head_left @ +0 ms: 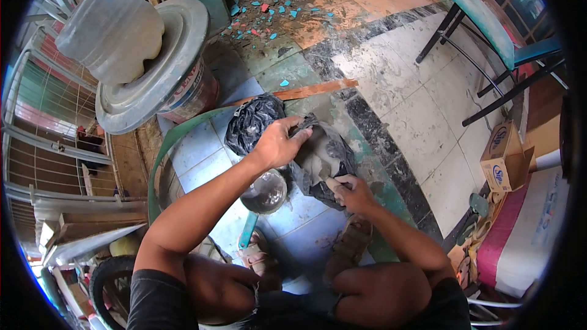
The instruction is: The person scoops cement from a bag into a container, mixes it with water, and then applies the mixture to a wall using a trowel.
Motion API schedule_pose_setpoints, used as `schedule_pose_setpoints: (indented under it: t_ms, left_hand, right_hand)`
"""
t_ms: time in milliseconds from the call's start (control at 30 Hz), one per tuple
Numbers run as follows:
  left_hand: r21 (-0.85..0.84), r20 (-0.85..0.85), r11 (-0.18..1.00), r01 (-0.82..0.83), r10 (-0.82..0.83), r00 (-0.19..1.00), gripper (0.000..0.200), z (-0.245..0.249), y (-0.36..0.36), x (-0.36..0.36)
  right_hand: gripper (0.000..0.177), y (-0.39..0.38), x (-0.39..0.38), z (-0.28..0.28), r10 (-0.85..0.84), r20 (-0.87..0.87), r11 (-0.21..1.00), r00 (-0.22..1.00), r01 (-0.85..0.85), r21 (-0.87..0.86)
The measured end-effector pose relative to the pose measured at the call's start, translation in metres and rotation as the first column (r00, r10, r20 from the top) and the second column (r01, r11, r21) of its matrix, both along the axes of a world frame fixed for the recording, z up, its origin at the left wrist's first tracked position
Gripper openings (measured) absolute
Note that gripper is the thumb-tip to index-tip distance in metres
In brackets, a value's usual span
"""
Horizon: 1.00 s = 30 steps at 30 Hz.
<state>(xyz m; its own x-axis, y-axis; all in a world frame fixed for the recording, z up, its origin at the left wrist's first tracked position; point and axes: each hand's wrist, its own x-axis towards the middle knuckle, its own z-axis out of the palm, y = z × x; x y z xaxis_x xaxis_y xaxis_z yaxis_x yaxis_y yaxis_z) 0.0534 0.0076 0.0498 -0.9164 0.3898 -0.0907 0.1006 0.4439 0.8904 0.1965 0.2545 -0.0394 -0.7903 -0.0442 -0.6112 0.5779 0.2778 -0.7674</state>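
Observation:
A black plastic bag (342, 146) stands open on the floor between my feet and holds pale grey powder (315, 162). My left hand (282, 142) pinches the bag's upper rim. In my right hand (354, 194) is a light-coloured handle (332, 184), whose far end goes into the powder; the tool's head is hidden. Left of the open bag lies a crumpled black bag (252, 123). Below that, a round metal bowl with a teal handle (264, 192) rests on the tiles.
A bucket (192, 91) with a wide lid and a cut plastic container (116, 27) stands at the left. A wooden strip (324, 87) lies beyond the bags, with teal and red shards farther off. At the right are a chair (483, 24) and a cardboard box (504, 157).

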Motion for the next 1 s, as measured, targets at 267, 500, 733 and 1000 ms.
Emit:
schedule_pose_setpoints:
  t_ms: [267,500,733,1000]
  left_hand:
    - [0.092,0.169,0.994,0.066,-0.081,0.982,0.043,-0.028,-0.007,-0.012]
    - [0.112,0.249,0.992,0.067,-0.093,0.964,0.051,-0.012,-0.009,-0.019]
    - [0.111,0.195,0.992,0.061,-0.082,0.977,0.048,-0.002,-0.013,-0.017]
    - [0.13,0.285,0.991,0.016,-0.053,0.957,0.052,0.01,-0.022,-0.019]
  right_hand:
    - [0.029,0.01,-0.011,0.049,-0.037,-0.011,0.999,0.999,0.037,-0.035]
    - [0.031,0.019,-0.018,0.083,-0.008,0.038,1.0,0.999,0.008,-0.004]
    - [0.033,0.026,-0.011,0.101,0.01,0.058,1.0,0.998,-0.009,-0.021]
    - [0.036,0.037,0.001,0.133,0.009,0.065,1.0,0.998,-0.008,-0.024]
